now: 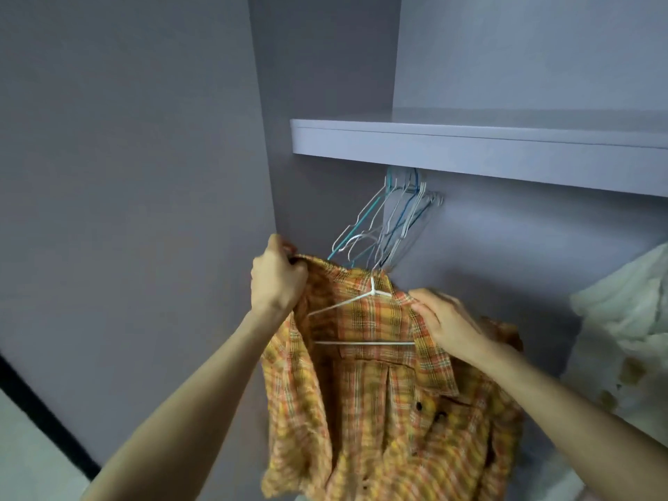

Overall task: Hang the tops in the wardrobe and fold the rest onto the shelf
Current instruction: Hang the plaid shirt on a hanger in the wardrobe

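The plaid shirt (383, 388) hangs in mid-air between the person's two hands, near and just below the cluster of empty wire hangers (386, 226) that hook up under the shelf (470, 146). A white hanger (365, 320) sits inside the shirt with its long bar running left to right; its left arm is bare, and its hook end is hidden at the collar. The left hand (276, 280) grips the shirt's left shoulder, fingers curled round the cloth, up and to the left of that bare arm. The right hand (442, 320) pinches the collar and right shoulder on the hanger's right side, and is the nearer to the hanger's neck. The next move likely calls for drawing the left shoulder over the bare arm. The wardrobe holds the empty hangers and a pale garment (629, 320) at far right; whatever may lie on the shelf is out of view
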Available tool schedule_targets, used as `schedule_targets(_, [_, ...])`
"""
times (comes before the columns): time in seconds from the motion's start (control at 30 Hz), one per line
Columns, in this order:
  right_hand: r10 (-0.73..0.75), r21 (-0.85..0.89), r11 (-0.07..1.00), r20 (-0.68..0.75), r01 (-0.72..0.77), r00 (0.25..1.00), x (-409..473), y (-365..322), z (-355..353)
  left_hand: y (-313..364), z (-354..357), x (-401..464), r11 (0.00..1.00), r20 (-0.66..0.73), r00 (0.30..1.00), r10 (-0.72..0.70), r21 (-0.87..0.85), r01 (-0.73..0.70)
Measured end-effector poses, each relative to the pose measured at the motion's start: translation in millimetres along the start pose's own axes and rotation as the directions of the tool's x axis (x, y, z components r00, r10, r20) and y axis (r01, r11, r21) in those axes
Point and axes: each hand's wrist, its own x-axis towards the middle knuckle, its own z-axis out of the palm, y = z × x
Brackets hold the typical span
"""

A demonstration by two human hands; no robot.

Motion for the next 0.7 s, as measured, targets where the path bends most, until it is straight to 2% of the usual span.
schedule_targets(0.07, [-0.027,-0.015,1.000,-0.015,0.027,1.000,-1.1,-1.1,0.6,2.8,-0.7,0.3,1.000,0.030,0.999,-0.018,0.002,0.018])
schedule_targets(0.17, [0.037,-0.036,0.998,-0.135,-0.042,0.990,2.2,1.1,-6.9,-2.8,1.4,-3.2,0.994,0.119,0.992,-0.039,0.102,0.027])
schedule_targets(0.23, [0.059,-0.058,0.996,-0.185,-0.071,0.981,4.0,3.3,-11.3,-4.3,6.1,-4.9,0.987,0.205,0.978,-0.027,0.160,-0.007])
schedule_targets(0.3, [0.064,-0.060,0.995,-0.196,-0.077,0.979,5.1,4.0,-12.4,-3.7,10.6,-9.1,0.978,0.287,0.957,0.043,0.184,-0.099])
schedule_targets(0.33, [0.076,-0.050,0.995,-0.202,-0.088,0.976,5.1,5.6,-12.6,-3.4,12.5,-11.2,0.961,0.364,0.927,0.089,0.214,-0.176])
schedule_targets(0.37, [0.096,-0.035,0.994,-0.210,-0.106,0.973,4.8,7.4,-13.0,-3.2,12.5,-13.9,0.934,0.482,0.869,0.114,0.246,-0.259])
schedule_targets(0.43, [0.127,-0.013,0.991,-0.216,-0.133,0.968,4.3,11.5,-15.9,-2.5,10.9,-16.9,0.895,0.746,0.664,0.053,0.260,-0.363])
schedule_targets(0.47, [0.128,-0.008,0.991,-0.213,-0.132,0.969,3.9,13.1,-17.2,-2.5,8.2,-18.0,0.894,0.816,0.577,0.024,0.241,-0.378])
schedule_targets(0.5, [0.126,-0.002,0.992,-0.207,-0.129,0.970,3.4,14.7,-18.7,-4.0,7.4,-17.9,0.892,0.829,0.555,0.066,0.201,-0.406])
schedule_targets(0.53, [0.124,0.007,0.992,-0.201,-0.126,0.972,3.2,15.8,-20.1,-5.4,7.5,-15.5,0.884,0.789,0.594,0.158,0.155,-0.440])
schedule_targets(0.6, [0.113,0.025,0.994,-0.203,-0.111,0.973,3.3,17.3,-21.6,-7.1,9.8,-11.2,0.848,0.547,0.739,0.392,0.096,-0.521])
schedule_targets(0.63, [0.110,0.037,0.994,-0.207,-0.105,0.972,3.7,17.4,-21.8,-5.8,12.1,-10.1,0.817,0.450,0.764,0.462,0.121,-0.564])
schedule_targets(0.67, [0.111,0.053,0.993,-0.209,-0.102,0.972,4.4,17.0,-22.0,-2.8,14.9,-9.3,0.798,0.426,0.770,0.476,0.159,-0.581])
schedule_targets(0.7, [0.112,0.070,0.993,-0.214,-0.099,0.970,4.7,16.5,-22.4,-2.0,20.0,-6.9,0.793,0.470,0.754,0.458,0.168,-0.586])
